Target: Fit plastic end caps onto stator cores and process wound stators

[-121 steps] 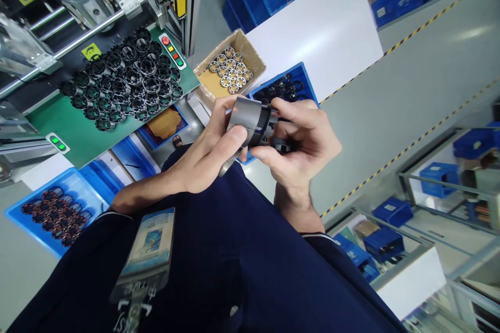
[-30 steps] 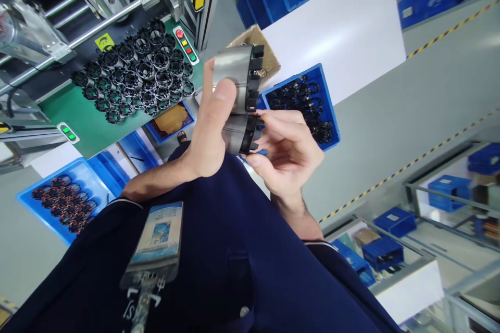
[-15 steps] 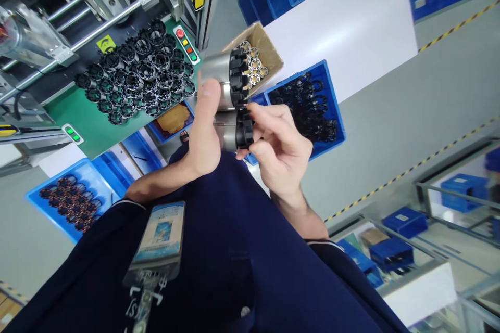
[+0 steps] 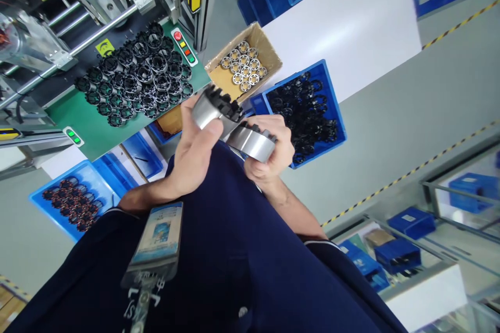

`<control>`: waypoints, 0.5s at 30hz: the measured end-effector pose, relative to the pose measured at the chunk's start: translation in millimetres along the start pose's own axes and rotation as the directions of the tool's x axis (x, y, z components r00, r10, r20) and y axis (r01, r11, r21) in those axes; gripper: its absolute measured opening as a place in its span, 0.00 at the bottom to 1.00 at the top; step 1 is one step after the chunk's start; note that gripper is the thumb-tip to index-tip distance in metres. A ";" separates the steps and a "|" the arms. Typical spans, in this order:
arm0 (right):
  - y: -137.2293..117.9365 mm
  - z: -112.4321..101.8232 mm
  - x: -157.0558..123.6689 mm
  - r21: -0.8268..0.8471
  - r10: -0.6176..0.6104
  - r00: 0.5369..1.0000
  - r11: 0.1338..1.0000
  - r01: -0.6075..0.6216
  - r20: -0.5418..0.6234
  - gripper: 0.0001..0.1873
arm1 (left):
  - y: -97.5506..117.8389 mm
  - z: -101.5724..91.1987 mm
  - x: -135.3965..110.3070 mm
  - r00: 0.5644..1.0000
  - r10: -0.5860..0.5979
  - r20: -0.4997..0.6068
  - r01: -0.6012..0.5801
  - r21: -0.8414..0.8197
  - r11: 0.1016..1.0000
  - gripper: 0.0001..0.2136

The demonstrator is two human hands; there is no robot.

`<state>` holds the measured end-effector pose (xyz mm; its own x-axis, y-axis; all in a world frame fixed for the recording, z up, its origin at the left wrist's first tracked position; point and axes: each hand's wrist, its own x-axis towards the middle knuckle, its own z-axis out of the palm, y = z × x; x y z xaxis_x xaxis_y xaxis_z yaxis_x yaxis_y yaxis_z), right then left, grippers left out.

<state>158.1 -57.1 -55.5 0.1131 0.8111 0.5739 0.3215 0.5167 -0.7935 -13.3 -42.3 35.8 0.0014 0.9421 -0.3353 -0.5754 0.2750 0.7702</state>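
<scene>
1. Two metal cylinders with black toothed inserts are sitting in our hands at mid-frame: our left hand [image 4: 197, 148] is curling its fingers around one cylinder [image 4: 209, 109], and our right hand [image 4: 269, 158] is gripping the other cylinder [image 4: 250, 143].
2. We are tilting both, so either could be slipping toward the blue bin of black rings [image 4: 308, 109].
3. Their edges are touching, risking knocked inserts.

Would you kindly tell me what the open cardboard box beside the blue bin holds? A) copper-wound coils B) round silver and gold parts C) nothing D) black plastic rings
B: the cardboard box shows rows of round silver and gold parts; the black rings lie in the blue bin next to it.
</scene>
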 end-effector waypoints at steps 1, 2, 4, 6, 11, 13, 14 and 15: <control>-1.0 -6.1 -1.3 0.000 0.012 1.000 1.000 -0.012 0.007 0.40 | 1.2 -8.6 -0.5 1.000 0.020 -0.005 -0.020 0.052 0.998 0.28; -3.2 -12.4 -2.3 -0.005 0.035 0.999 0.999 -0.034 0.033 0.40 | 2.7 -16.0 0.2 0.999 0.033 -0.016 -0.032 0.101 0.994 0.32; -8.7 -24.0 -3.3 -0.023 0.087 0.987 0.996 -0.085 0.134 0.40 | 4.6 -25.2 4.3 0.998 0.048 -0.047 -0.040 0.159 0.986 0.43; -12.9 -30.7 -4.3 -0.035 0.123 0.954 0.992 -0.118 0.275 0.42 | 2.3 -25.9 8.9 0.997 0.052 -0.058 -0.044 0.139 0.989 0.44; -11.3 -22.7 -12.6 -0.117 0.173 0.818 0.985 -0.130 0.548 0.39 | -25.0 -18.0 9.9 0.986 -0.168 0.001 0.168 0.022 0.986 0.39; -5.1 -19.5 -19.2 -0.214 0.268 0.794 0.961 -0.178 0.545 0.34 | -40.2 -22.6 9.6 0.924 -0.380 -0.031 0.381 0.025 0.924 0.40; 0.1 -20.1 -23.7 -0.245 0.312 0.792 0.946 -0.211 0.525 0.32 | -47.4 -26.7 10.6 0.875 -0.481 -0.053 0.482 0.013 0.876 0.39; 7.4 -22.4 -29.0 -0.260 0.354 0.785 0.932 -0.251 0.508 0.29 | -54.1 -31.4 12.3 0.822 -0.565 -0.074 0.565 -0.010 0.825 0.37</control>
<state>178.3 -82.9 -73.5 -0.2752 0.9591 0.0671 0.5161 0.2063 -0.8313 -7.8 -51.6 -26.9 0.2655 0.6051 -0.7506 -0.4821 0.7575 0.4402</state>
